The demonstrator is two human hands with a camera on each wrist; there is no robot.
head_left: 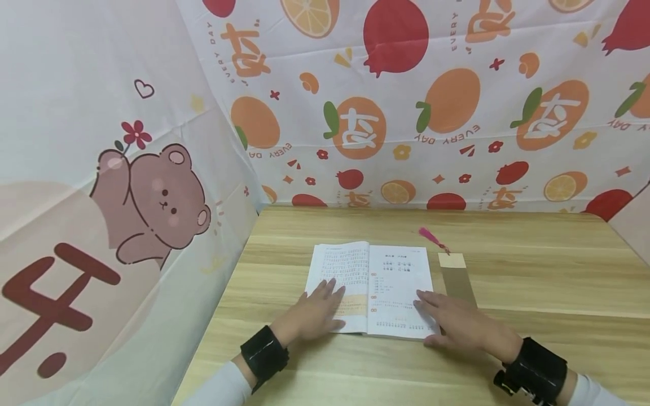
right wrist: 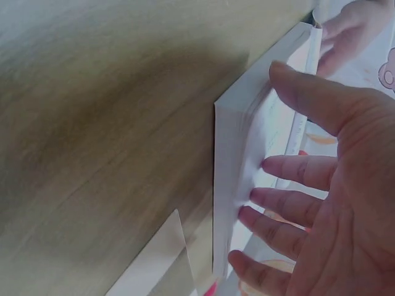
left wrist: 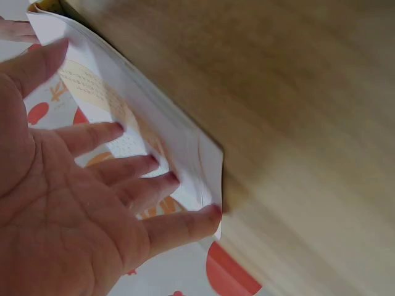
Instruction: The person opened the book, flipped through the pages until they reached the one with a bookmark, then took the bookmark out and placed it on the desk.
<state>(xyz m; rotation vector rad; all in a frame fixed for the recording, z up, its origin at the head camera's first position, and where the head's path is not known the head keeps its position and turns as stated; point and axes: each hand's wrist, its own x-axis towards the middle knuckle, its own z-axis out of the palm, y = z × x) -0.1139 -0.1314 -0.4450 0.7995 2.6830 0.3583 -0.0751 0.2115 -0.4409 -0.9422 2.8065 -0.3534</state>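
Observation:
An open book (head_left: 398, 282) lies on the table, with printed text on both pages. My left hand (head_left: 316, 313) rests on the left page, its fingers extended; in the left wrist view the fingertips touch the page of the book (left wrist: 179, 132). On the other side, my right hand (head_left: 457, 321) lies over the right page's outer edge with straight fingers. The right wrist view shows its fingertips at the book's page (right wrist: 278, 132), the thumb near the bottom edge. Just right of the book is a bookmark (head_left: 459, 285), brownish with a pale top end and a pink tassel (head_left: 430, 237); the right hand partly covers it.
The book and bookmark lie on a wood-grain table (head_left: 548, 254). A fruit-patterned cloth (head_left: 406, 113) hangs behind the table's far edge, and a cloth with a bear print (head_left: 157, 197) hangs along the left side. Both wrists wear black bands (head_left: 265, 356).

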